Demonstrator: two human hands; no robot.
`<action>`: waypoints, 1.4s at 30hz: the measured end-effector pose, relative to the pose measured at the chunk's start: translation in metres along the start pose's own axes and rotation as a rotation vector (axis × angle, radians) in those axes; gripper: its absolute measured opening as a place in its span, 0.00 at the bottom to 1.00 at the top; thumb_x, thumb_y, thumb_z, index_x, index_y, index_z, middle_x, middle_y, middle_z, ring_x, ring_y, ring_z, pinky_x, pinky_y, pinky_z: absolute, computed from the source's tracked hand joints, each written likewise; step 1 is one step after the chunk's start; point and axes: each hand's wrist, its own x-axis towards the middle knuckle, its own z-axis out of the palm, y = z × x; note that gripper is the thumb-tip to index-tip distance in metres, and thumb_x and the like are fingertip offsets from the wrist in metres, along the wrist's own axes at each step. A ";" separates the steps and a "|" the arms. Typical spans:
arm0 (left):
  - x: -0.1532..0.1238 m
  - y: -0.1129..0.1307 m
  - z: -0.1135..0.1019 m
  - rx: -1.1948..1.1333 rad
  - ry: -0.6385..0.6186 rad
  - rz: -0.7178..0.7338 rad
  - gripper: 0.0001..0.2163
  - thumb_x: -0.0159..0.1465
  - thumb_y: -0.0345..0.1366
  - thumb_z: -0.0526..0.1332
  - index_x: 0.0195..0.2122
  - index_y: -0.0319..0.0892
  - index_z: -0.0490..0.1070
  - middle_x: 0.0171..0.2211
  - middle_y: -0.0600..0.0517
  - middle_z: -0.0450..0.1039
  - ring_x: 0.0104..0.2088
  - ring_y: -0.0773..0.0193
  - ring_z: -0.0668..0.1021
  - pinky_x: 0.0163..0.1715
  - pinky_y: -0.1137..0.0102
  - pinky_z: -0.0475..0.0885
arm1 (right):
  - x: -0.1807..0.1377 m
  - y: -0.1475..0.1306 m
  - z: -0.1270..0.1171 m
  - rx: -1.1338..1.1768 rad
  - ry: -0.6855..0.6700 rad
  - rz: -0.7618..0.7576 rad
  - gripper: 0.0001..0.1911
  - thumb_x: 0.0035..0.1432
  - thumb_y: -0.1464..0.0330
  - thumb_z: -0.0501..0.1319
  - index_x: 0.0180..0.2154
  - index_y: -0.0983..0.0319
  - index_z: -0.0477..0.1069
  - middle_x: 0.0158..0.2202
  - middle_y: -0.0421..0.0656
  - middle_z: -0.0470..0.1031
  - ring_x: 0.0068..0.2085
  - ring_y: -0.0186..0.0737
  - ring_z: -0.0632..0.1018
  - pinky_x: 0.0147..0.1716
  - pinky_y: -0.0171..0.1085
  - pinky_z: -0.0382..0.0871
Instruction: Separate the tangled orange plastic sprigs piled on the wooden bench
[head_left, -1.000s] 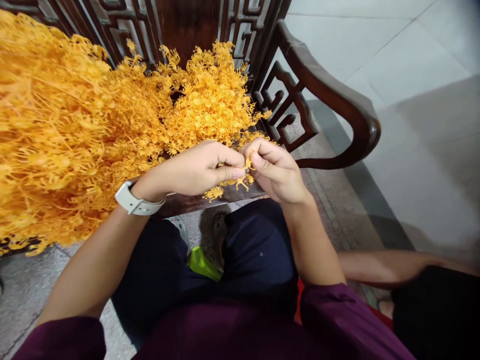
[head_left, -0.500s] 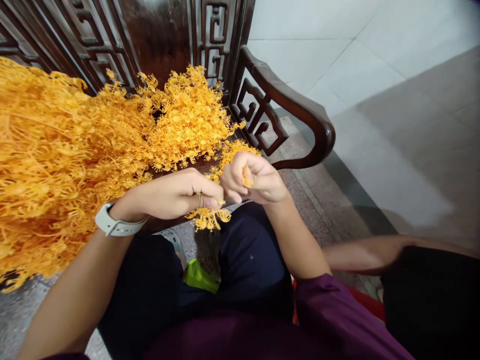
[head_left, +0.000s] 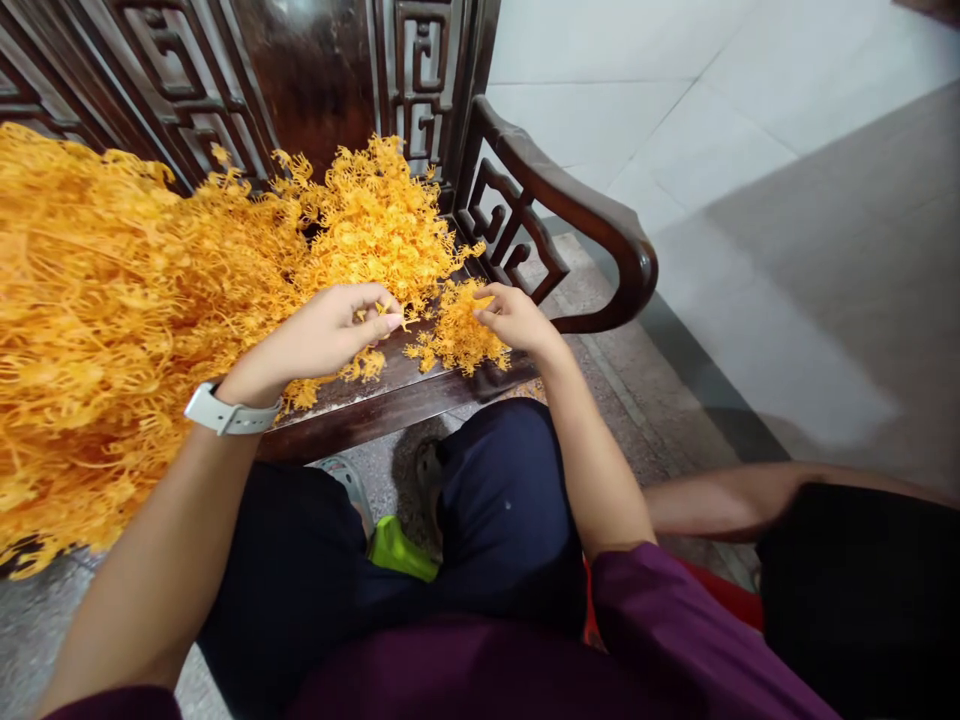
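Note:
Fingertips pinched, my left hand (head_left: 341, 325) holds a small piece of yellow plastic sprig (head_left: 407, 323) just above the bench seat. A white watch band circles that wrist. My right hand (head_left: 517, 318) is at the edge of a small heap of yellow curly plastic pieces (head_left: 463, 328), its thumb and fingers parted, and I see nothing held in it. To the left and behind lies a big mass of yellow plastic sprigs (head_left: 217, 265) with thin curled tips, part of it under my left hand.
The dark wooden bench (head_left: 360, 425) has a carved back and a curved armrest (head_left: 581, 205) on the right. A bright green object (head_left: 401, 550) is between my legs. Another person's arm (head_left: 724, 500) rests at the right, near a light tiled wall (head_left: 600, 120).
My hands were together above my knees with yellow pieces in them. They have moved apart and forward over the bench; the right one has parted its fingers at the small heap.

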 end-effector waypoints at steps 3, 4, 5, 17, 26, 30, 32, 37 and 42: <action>0.000 0.004 0.006 -0.059 0.069 0.003 0.14 0.69 0.48 0.66 0.44 0.42 0.79 0.35 0.50 0.76 0.32 0.64 0.74 0.33 0.70 0.68 | -0.012 -0.016 0.000 0.183 0.041 -0.092 0.13 0.65 0.63 0.64 0.47 0.64 0.76 0.31 0.42 0.74 0.32 0.38 0.72 0.35 0.41 0.66; 0.000 0.005 0.008 -0.089 0.083 -0.005 0.14 0.69 0.48 0.67 0.47 0.43 0.78 0.35 0.51 0.75 0.32 0.65 0.73 0.31 0.70 0.68 | -0.017 -0.026 0.002 0.272 0.039 -0.153 0.13 0.67 0.60 0.64 0.45 0.63 0.76 0.33 0.42 0.75 0.34 0.37 0.73 0.36 0.41 0.67; 0.001 0.006 0.011 -0.119 0.089 -0.015 0.16 0.68 0.48 0.68 0.50 0.44 0.78 0.36 0.51 0.74 0.30 0.65 0.72 0.29 0.71 0.67 | -0.023 -0.037 0.004 0.365 0.018 -0.218 0.15 0.68 0.56 0.64 0.45 0.62 0.76 0.36 0.42 0.76 0.36 0.37 0.74 0.38 0.40 0.68; -0.008 0.029 0.024 -0.366 0.059 0.005 0.44 0.60 0.41 0.76 0.75 0.57 0.57 0.44 0.48 0.76 0.39 0.56 0.81 0.37 0.63 0.78 | -0.061 -0.104 0.036 0.774 0.047 -0.335 0.18 0.66 0.53 0.68 0.34 0.58 0.68 0.29 0.37 0.75 0.30 0.33 0.72 0.35 0.38 0.70; 0.002 0.027 0.032 -0.540 0.117 0.039 0.31 0.66 0.36 0.62 0.71 0.56 0.63 0.66 0.45 0.72 0.57 0.50 0.80 0.52 0.57 0.81 | -0.066 -0.115 0.044 0.854 -0.149 -0.256 0.23 0.60 0.48 0.72 0.40 0.57 0.67 0.35 0.37 0.72 0.33 0.33 0.72 0.33 0.36 0.71; 0.003 0.031 0.035 -0.446 0.200 0.071 0.21 0.73 0.40 0.59 0.67 0.50 0.70 0.65 0.45 0.74 0.63 0.50 0.77 0.57 0.58 0.78 | -0.065 -0.116 0.047 0.926 -0.141 -0.265 0.24 0.58 0.48 0.73 0.41 0.55 0.66 0.31 0.34 0.70 0.28 0.32 0.71 0.30 0.37 0.72; 0.002 0.033 0.034 -0.349 0.247 0.066 0.17 0.74 0.45 0.60 0.60 0.45 0.76 0.60 0.43 0.79 0.60 0.52 0.80 0.57 0.61 0.77 | -0.065 -0.114 0.045 0.964 -0.138 -0.276 0.23 0.61 0.49 0.72 0.39 0.55 0.65 0.28 0.33 0.68 0.26 0.32 0.69 0.29 0.37 0.72; 0.001 0.030 0.026 -0.215 0.297 0.016 0.16 0.70 0.49 0.66 0.43 0.40 0.81 0.36 0.46 0.83 0.36 0.60 0.81 0.38 0.67 0.76 | -0.061 -0.105 0.036 0.982 -0.060 -0.252 0.19 0.64 0.52 0.71 0.40 0.54 0.65 0.28 0.34 0.67 0.29 0.36 0.72 0.32 0.39 0.74; 0.002 0.026 0.026 -0.269 0.293 -0.010 0.17 0.70 0.51 0.66 0.41 0.40 0.79 0.33 0.48 0.79 0.32 0.64 0.78 0.32 0.69 0.73 | -0.055 -0.095 0.032 0.929 0.095 -0.303 0.20 0.62 0.51 0.72 0.40 0.53 0.66 0.33 0.37 0.69 0.34 0.39 0.73 0.37 0.43 0.76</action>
